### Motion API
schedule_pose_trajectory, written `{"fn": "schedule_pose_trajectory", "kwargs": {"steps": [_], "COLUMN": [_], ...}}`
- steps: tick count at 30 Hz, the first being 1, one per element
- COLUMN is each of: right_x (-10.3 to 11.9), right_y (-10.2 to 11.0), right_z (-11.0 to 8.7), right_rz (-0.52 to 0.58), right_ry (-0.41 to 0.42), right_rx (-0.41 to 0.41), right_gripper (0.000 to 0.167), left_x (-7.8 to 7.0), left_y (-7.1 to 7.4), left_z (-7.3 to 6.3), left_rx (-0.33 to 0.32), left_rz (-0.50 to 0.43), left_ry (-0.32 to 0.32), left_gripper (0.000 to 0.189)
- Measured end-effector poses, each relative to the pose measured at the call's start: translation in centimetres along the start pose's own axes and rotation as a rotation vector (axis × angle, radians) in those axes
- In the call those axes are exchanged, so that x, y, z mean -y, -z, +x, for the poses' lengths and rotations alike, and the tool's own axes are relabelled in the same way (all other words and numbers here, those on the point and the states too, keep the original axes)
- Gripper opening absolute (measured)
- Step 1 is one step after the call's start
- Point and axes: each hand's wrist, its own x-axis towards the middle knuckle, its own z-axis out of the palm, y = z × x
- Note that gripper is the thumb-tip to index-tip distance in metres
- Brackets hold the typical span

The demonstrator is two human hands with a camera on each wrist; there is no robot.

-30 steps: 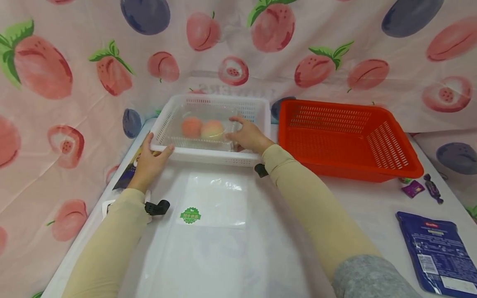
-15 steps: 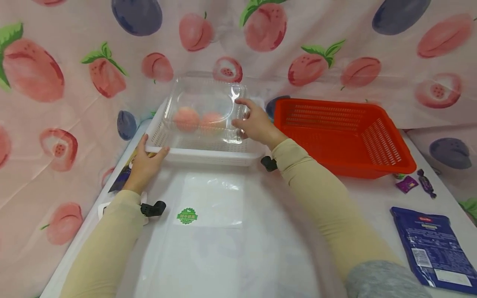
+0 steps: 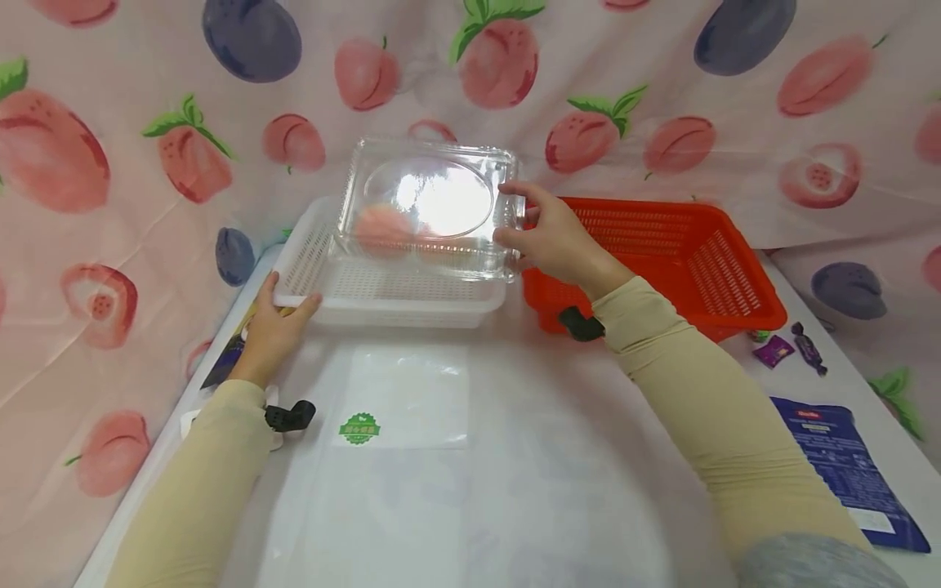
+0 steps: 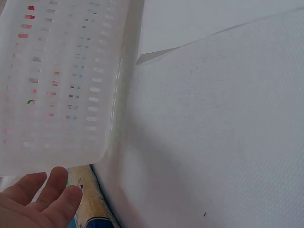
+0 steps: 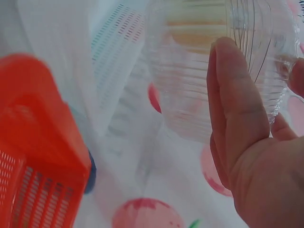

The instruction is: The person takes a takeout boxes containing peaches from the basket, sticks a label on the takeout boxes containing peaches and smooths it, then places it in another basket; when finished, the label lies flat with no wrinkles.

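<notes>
My right hand holds a clear plastic clamshell box by its right end, thumb and fingers around the edge. Inside the box is a round orange-pink fruit, partly washed out by glare on the lid. The box is tilted above the white perforated basket. In the right wrist view, fingers lie along the ribbed box wall. My left hand rests at the basket's front left corner, thumb at the front rim and fingers at the left side. In the left wrist view, its fingertips are right at the basket wall.
A red basket stands to the right, partly behind my right hand. Purple-wrapped candies and a blue pouch lie farther right. A blue and yellow packet is beside my left hand. Fruit-print cloth hangs behind.
My right hand has lifted the clamshell box out of the white basket, then up and to the right, tilting it. My left hand has stayed at the basket's corner.
</notes>
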Motion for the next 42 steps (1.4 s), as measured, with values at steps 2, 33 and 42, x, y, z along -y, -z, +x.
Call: {"fn": "schedule_pose_trajectory", "kwargs": {"steps": [2, 33, 42], "right_x": [-0.2, -4.5, -7.1], "right_y": [0.8, 6.8, 7.4], "right_z": [-1.0, -17.4, -21.5], "right_rz": [-0.031, -0.145, -0.053], "right_ry": [0.005, -0.100, -0.068], "right_rx": [-0.005, -0.049, 0.018], "right_gripper": [0.065, 0.069, 0.063], "left_x": [0.0, -0.6, -0.3], "left_y": [0.0, -0.1, -0.1], "left_z": [0.0, -0.2, -0.3], "left_rx": [0.002, 0.031, 0.034], "left_rz": [0.003, 0.008, -0.010], "left_ry": [-0.001, 0.007, 0.008], "left_gripper": [0.102, 0.106, 0.104]}}
